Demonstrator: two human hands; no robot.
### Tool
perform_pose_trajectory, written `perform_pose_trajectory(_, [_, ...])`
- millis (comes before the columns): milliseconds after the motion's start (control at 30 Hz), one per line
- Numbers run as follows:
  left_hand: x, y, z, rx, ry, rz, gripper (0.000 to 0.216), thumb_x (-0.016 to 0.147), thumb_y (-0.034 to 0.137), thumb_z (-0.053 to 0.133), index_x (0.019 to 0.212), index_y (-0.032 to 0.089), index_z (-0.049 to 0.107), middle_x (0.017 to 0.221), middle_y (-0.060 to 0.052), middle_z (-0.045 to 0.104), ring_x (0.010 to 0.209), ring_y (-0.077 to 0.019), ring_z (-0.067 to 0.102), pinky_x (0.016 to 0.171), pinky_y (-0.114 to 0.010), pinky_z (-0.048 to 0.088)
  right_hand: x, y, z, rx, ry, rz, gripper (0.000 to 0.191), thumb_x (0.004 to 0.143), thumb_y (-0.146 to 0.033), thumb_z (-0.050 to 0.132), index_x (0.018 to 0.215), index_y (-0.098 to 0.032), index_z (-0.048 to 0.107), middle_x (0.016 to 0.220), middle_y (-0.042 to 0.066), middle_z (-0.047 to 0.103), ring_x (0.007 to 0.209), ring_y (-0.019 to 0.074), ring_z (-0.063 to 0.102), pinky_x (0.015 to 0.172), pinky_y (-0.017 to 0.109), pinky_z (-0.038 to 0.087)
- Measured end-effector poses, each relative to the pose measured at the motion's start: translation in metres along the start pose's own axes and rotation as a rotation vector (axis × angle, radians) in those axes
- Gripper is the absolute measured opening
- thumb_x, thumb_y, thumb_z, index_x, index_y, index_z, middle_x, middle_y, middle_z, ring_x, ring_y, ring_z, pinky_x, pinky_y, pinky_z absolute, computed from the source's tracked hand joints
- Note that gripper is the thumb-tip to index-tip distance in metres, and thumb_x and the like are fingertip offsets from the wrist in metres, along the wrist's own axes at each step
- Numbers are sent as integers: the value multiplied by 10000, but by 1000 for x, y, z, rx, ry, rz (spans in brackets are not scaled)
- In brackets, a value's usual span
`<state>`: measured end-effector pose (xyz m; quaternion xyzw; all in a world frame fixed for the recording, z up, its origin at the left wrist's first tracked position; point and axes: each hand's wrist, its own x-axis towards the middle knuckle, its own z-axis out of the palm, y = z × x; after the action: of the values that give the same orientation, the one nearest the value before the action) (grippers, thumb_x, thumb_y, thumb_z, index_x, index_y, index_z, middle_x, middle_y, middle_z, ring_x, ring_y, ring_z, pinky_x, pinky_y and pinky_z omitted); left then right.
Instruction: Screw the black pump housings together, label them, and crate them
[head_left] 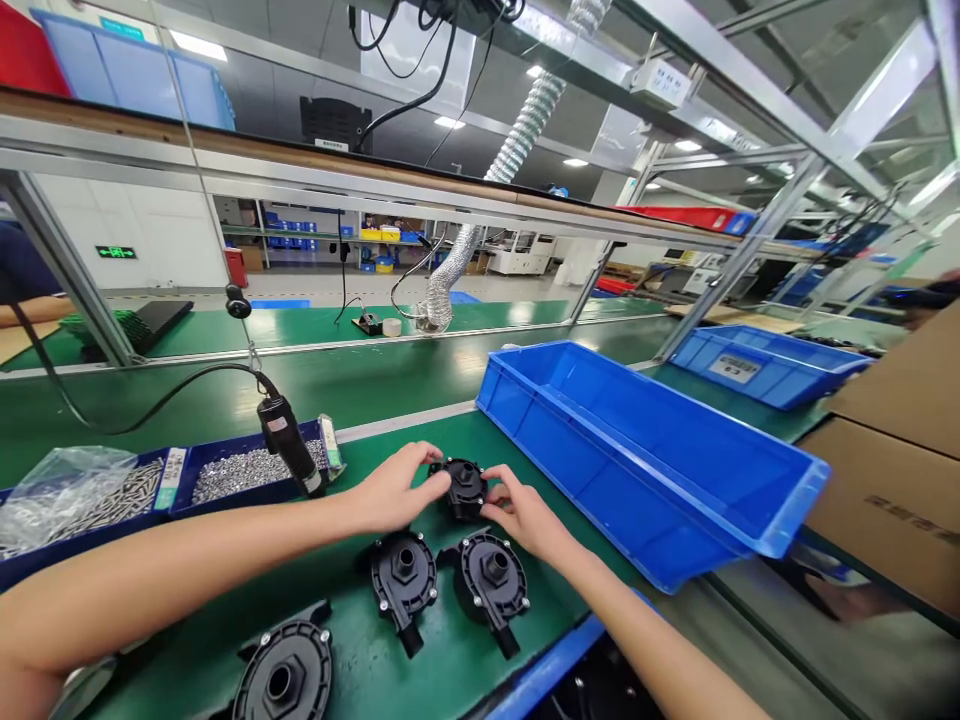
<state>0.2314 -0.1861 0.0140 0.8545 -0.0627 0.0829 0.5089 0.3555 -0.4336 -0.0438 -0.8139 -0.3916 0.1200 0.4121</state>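
A small black round pump housing rests on the green table mat, gripped from both sides. My left hand pinches its left edge with curled fingers. My right hand closes on its right edge. Just in front of my hands lie two similar black housings with outlet stubs pointing toward me. A larger black housing sits at the near left.
A long empty blue bin lies to the right, a second blue bin beyond it. Cardboard boxes stand far right. A corded electric screwdriver hangs over blue trays of screws at left. Another person's arm shows far left.
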Motion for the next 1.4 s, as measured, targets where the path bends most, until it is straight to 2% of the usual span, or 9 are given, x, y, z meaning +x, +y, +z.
perform_pose_trajectory(100, [-55,18,-3,160,-234,124,507,712,475,826,1154,275,679,1127,-62,683,1014,-283,634,886,-326,472,-2,-7,-11,-241,53,-28,474,873,-184,572,1332,-271,499,1003,58,739,844,223,690,752,340,499])
perform_pose_trajectory(200, [-76,18,2,261,-290,110,106,817,347,736,892,272,734,949,-58,710,875,-264,672,790,-323,472,-10,-38,-18,-286,228,-35,416,908,-254,575,1321,-242,534,1072,88,720,895,237,676,738,343,520])
perform_pose_trajectory(300, [-64,2,-4,162,-280,38,73,837,258,691,770,251,718,934,-50,740,954,-260,684,849,-322,472,-31,-83,-8,-229,353,-86,223,949,-390,579,1089,-232,652,969,84,709,782,222,648,625,323,510])
perform_pose_trajectory(367, [-45,-14,-19,-30,-309,-29,62,786,267,748,817,220,723,1035,-64,752,1053,-263,668,906,-328,472,-48,-108,9,-233,329,-142,195,967,-402,571,951,-240,679,870,71,686,707,207,620,594,322,486])
perform_pose_trajectory(433, [-29,-33,-36,-251,-365,-138,267,733,344,814,922,179,723,1102,-101,744,1038,-255,670,891,-338,489,-62,-123,33,-231,255,-164,202,982,-387,557,899,-248,677,780,48,647,644,190,588,576,320,463])
perform_pose_trajectory(567, [-18,-64,-56,-559,-407,-344,489,613,501,896,859,124,705,1096,-157,742,912,-213,682,796,-309,494,-72,-123,83,-183,168,-95,217,999,-388,531,914,-244,669,747,33,617,601,176,563,547,308,438])
perform_pose_trajectory(733, [-28,-75,-50,-643,-396,-351,533,590,518,909,855,110,691,1167,-188,719,905,-188,680,739,-263,473,-66,-120,117,-89,140,-10,243,1002,-415,528,983,-223,675,804,54,648,642,185,593,528,289,432])
perform_pose_trajectory(967, [-30,-71,-47,-636,-397,-308,552,573,535,910,852,112,692,1097,-182,744,987,-213,681,841,-301,484,-65,-131,127,-4,226,-28,204,995,-370,563,969,-219,698,821,46,630,660,170,575,526,269,421])
perform_pose_trajectory(1400, [-34,-70,-43,-607,-377,-282,551,596,547,894,861,111,685,1111,-194,740,1050,-236,681,850,-303,496,-68,-131,137,11,314,-126,147,991,-251,576,911,-215,694,838,31,647,679,156,583,604,273,454])
